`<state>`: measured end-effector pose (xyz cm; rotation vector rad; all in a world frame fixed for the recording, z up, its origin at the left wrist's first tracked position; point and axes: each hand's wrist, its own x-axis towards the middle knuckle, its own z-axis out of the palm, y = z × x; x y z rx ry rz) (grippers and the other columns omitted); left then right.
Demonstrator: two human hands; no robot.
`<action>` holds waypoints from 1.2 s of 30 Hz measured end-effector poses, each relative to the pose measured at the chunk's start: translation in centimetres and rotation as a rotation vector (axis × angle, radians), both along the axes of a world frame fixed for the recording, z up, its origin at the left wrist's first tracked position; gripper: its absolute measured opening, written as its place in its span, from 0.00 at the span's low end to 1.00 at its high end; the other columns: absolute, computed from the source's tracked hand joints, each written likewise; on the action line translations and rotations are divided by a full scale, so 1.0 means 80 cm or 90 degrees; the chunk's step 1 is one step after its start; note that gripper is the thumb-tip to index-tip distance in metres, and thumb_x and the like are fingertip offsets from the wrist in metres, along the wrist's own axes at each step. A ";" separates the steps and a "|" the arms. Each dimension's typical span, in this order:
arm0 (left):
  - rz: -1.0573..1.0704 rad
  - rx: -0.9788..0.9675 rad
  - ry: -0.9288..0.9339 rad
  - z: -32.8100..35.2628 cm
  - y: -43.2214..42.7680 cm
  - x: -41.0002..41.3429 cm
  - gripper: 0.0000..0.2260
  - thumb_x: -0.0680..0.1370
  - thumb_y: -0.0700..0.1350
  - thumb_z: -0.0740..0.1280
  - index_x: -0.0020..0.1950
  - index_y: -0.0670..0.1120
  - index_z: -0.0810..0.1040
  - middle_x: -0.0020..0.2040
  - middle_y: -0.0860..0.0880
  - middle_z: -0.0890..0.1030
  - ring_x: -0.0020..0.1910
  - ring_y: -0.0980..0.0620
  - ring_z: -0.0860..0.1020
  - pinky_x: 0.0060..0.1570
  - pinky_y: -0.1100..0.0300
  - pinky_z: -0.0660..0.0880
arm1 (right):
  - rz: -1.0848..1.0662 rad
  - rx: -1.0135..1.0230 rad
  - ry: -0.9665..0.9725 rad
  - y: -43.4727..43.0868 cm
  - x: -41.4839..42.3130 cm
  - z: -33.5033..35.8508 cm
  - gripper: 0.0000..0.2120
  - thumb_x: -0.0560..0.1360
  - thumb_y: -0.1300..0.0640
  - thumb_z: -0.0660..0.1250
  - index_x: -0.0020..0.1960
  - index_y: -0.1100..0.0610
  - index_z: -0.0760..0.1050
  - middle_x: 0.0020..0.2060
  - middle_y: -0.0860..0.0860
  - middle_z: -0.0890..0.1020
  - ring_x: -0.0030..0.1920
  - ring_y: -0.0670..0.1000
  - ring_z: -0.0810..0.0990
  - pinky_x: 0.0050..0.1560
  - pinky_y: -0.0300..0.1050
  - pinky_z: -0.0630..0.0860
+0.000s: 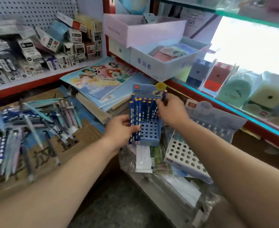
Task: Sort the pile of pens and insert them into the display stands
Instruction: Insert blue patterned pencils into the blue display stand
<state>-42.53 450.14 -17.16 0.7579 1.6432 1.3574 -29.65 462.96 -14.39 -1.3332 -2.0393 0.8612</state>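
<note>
While the left hand (120, 129) grips a bunch of blue pens (134, 117), its fingers curl round them and hold them upright. The bunch is just beside the left wall of the blue stand (150, 134). The right hand (171, 111) pinches one blue pen (164, 94) between its thumb and fingers. That pen is over the back right corner of the stand, with its orange end on top. I cannot tell if its tip is in a hole.

More standing pens (149, 104) fill the back rows of the blue stand. The front rows show open round holes. A tall card with a yellow sticker (160, 86) rises at the back of the stand.

A white stand (183, 155) with many holes lies tilted, just to the right of the blue one. Under both are plastic-wrapped packs (181, 186).

Off to the left, the pile of pens (28, 122) lies on brown cardboard (79, 142), well apart from the stands. It has dark blue, light blue and pale purple pens all mixed up. Picture books (99, 79) are stacked behind the blue stand. Small boxes (36, 51) crowd the shelf on the far left.
</note>
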 end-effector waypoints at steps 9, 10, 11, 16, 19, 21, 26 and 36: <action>-0.010 0.004 -0.014 -0.011 0.015 -0.008 0.11 0.77 0.32 0.71 0.54 0.45 0.82 0.51 0.44 0.86 0.51 0.47 0.85 0.51 0.51 0.83 | 0.017 0.077 -0.060 0.003 0.003 -0.022 0.05 0.81 0.57 0.66 0.57 0.51 0.75 0.47 0.47 0.79 0.49 0.51 0.78 0.49 0.44 0.71; -0.010 0.003 -0.017 -0.011 0.016 -0.008 0.11 0.76 0.32 0.71 0.54 0.46 0.82 0.51 0.45 0.86 0.50 0.47 0.85 0.52 0.50 0.83 | 0.019 0.071 -0.073 0.005 0.002 -0.023 0.06 0.81 0.57 0.66 0.58 0.51 0.76 0.47 0.47 0.80 0.49 0.50 0.78 0.49 0.44 0.71; -0.009 0.002 -0.021 -0.013 0.017 -0.008 0.11 0.76 0.32 0.72 0.54 0.47 0.82 0.50 0.45 0.86 0.49 0.47 0.85 0.52 0.48 0.83 | 0.021 0.065 -0.084 0.006 0.002 -0.025 0.08 0.81 0.57 0.66 0.60 0.52 0.76 0.48 0.47 0.80 0.50 0.50 0.78 0.48 0.44 0.72; -0.010 0.008 -0.038 -0.016 0.020 -0.007 0.12 0.76 0.32 0.72 0.51 0.49 0.82 0.49 0.47 0.87 0.48 0.48 0.86 0.53 0.47 0.83 | 0.017 0.060 -0.108 0.010 -0.002 -0.030 0.08 0.80 0.54 0.69 0.58 0.53 0.76 0.44 0.46 0.80 0.48 0.50 0.79 0.47 0.45 0.73; -0.018 0.011 -0.040 -0.017 0.019 -0.007 0.12 0.76 0.32 0.72 0.52 0.48 0.82 0.49 0.46 0.87 0.48 0.47 0.86 0.51 0.48 0.83 | -0.012 0.084 -0.083 0.009 -0.007 -0.026 0.09 0.80 0.52 0.69 0.58 0.51 0.73 0.42 0.44 0.77 0.46 0.49 0.77 0.47 0.48 0.75; -0.024 0.014 -0.041 -0.017 0.018 -0.006 0.12 0.76 0.32 0.71 0.52 0.48 0.82 0.49 0.46 0.87 0.49 0.47 0.86 0.49 0.51 0.84 | -0.023 0.103 -0.066 0.009 -0.010 -0.023 0.10 0.81 0.52 0.67 0.61 0.52 0.74 0.47 0.47 0.80 0.50 0.50 0.79 0.50 0.50 0.78; -0.038 0.009 -0.038 -0.020 0.015 -0.006 0.12 0.76 0.32 0.72 0.53 0.47 0.82 0.49 0.45 0.87 0.50 0.45 0.86 0.50 0.49 0.84 | -0.045 0.128 -0.073 0.016 -0.017 -0.026 0.12 0.81 0.53 0.67 0.64 0.54 0.77 0.55 0.51 0.78 0.51 0.49 0.77 0.47 0.44 0.72; -0.068 0.006 -0.034 -0.022 0.011 -0.008 0.12 0.76 0.32 0.72 0.54 0.47 0.82 0.50 0.45 0.87 0.51 0.45 0.86 0.53 0.47 0.83 | -0.016 0.116 -0.131 0.016 -0.018 -0.032 0.10 0.78 0.57 0.71 0.53 0.51 0.70 0.46 0.50 0.80 0.47 0.52 0.79 0.43 0.47 0.74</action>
